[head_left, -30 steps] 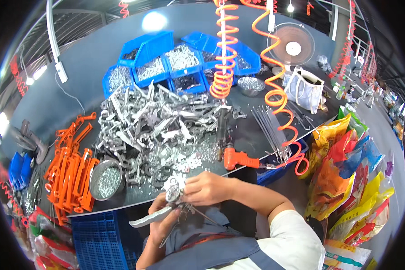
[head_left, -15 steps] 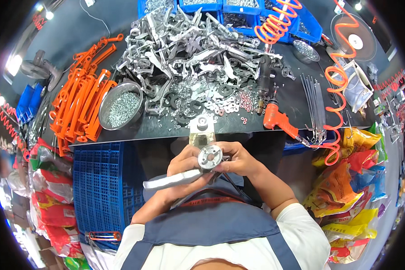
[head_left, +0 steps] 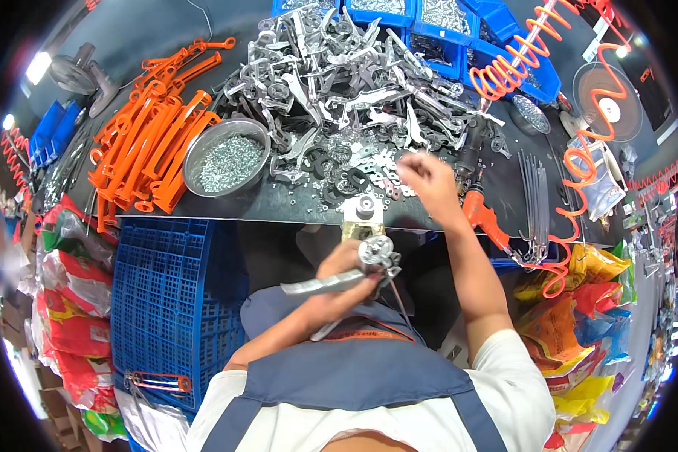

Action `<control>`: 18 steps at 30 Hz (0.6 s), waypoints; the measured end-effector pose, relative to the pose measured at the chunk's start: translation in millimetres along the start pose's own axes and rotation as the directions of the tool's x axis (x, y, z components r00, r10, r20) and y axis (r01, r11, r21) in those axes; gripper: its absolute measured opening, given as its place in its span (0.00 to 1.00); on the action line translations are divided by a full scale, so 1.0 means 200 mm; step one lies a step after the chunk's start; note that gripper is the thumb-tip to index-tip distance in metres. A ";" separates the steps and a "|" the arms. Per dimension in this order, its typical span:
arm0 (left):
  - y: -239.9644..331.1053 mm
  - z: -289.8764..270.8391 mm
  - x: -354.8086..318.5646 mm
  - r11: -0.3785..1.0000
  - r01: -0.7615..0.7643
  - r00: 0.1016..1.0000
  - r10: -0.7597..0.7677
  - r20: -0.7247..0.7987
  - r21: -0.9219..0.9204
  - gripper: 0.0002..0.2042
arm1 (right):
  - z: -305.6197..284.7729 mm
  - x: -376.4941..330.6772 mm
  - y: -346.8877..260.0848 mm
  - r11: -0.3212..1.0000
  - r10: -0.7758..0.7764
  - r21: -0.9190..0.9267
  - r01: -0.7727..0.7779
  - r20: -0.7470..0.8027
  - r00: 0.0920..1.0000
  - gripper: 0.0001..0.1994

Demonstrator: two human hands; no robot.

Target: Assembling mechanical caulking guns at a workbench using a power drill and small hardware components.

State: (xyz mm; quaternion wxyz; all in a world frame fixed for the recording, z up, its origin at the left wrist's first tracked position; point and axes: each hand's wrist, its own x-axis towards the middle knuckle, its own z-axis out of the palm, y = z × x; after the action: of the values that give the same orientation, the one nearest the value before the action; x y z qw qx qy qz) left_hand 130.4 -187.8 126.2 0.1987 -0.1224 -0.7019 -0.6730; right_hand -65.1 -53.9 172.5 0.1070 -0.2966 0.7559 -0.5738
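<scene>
The metal part (head_left: 354, 275) sits in the left hand (head_left: 339, 280), fingers wrapped tight around it, held over the lap just below the table (head_left: 203, 207) edge. Right hand (head_left: 423, 179) is up over the washers (head_left: 369, 169), fingers pinched together, can't tell if there's anything in them. Behind that there's a pile (head_left: 339, 83) of grey castings, a bowl (head_left: 226, 157) of screws, orange handles (head_left: 147, 139) on the left and an orange driver (head_left: 484, 215) on the right

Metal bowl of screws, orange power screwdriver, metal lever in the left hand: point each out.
metal bowl of screws (head_left: 227, 157), head view, on the screws heaped inside.
orange power screwdriver (head_left: 484, 216), head view, on its orange body.
metal lever (head_left: 320, 285), head view, on its flat shaft.
</scene>
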 end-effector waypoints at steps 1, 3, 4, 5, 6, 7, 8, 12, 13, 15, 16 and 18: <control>0.01 0.03 -0.01 1.000 0.031 0.998 -0.031 0.051 0.004 0.07 | 0.01 0.14 0.08 0.998 -0.008 -0.068 0.006 -0.026 1.000 0.13; 0.01 0.08 0.00 1.000 -0.012 0.992 0.011 0.122 0.006 0.07 | 0.04 0.41 0.30 0.921 -0.133 -0.379 0.092 -0.084 0.988 0.15; 0.00 0.09 0.01 1.000 -0.018 0.992 0.018 0.126 0.005 0.07 | 0.06 0.52 0.39 0.789 -0.243 -0.596 0.149 -0.081 0.967 0.15; 0.01 0.11 0.03 1.000 -0.017 0.993 0.017 0.119 0.004 0.07 | 0.08 0.62 0.46 0.709 -0.189 -0.699 0.087 -0.070 0.979 0.14; 0.01 0.12 0.04 1.000 -0.012 0.995 0.012 0.104 0.001 0.07 | 0.11 0.68 0.51 0.612 -0.128 -0.790 0.032 -0.059 0.990 0.13; 0.01 0.09 0.06 1.000 -0.027 0.993 0.028 0.110 -0.011 0.07 | 0.13 0.71 0.51 0.612 -0.126 -0.790 0.042 -0.045 0.991 0.13; 0.01 0.07 0.06 0.999 -0.044 0.996 0.044 0.083 -0.010 0.06 | 0.15 0.74 0.48 0.557 -0.052 -0.830 -0.013 -0.050 0.997 0.14; 0.00 0.02 0.01 0.989 0.077 0.997 -0.078 -0.005 -0.124 0.04 | 0.04 0.69 0.40 0.810 0.005 -0.581 -0.077 -0.124 0.992 0.13; 0.00 0.00 -0.01 0.991 0.082 0.997 -0.082 0.006 -0.109 0.04 | 0.03 0.60 0.31 0.962 0.059 -0.265 -0.069 -0.046 0.997 0.11; 0.01 0.01 -0.01 0.982 0.137 0.990 -0.139 -0.007 -0.131 0.05 | 0.03 0.27 0.03 0.977 0.054 0.195 -0.082 0.145 0.988 0.09; 0.02 0.03 0.00 0.970 0.187 0.982 -0.189 -0.002 -0.153 0.05 | 0.04 0.08 -0.09 0.948 0.018 0.305 -0.089 0.230 0.973 0.09; 0.01 0.04 0.04 0.993 0.115 0.992 -0.113 0.062 -0.029 0.06 | 0.05 -0.17 -0.18 0.973 -0.140 0.215 0.087 0.244 0.960 0.11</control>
State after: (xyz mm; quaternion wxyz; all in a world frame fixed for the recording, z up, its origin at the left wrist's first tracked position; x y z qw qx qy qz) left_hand 123.2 -180.3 130.5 0.1365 -0.1054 -0.7024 -0.6905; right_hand -20.8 -48.5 197.3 0.2005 -0.3992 0.6551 -0.6093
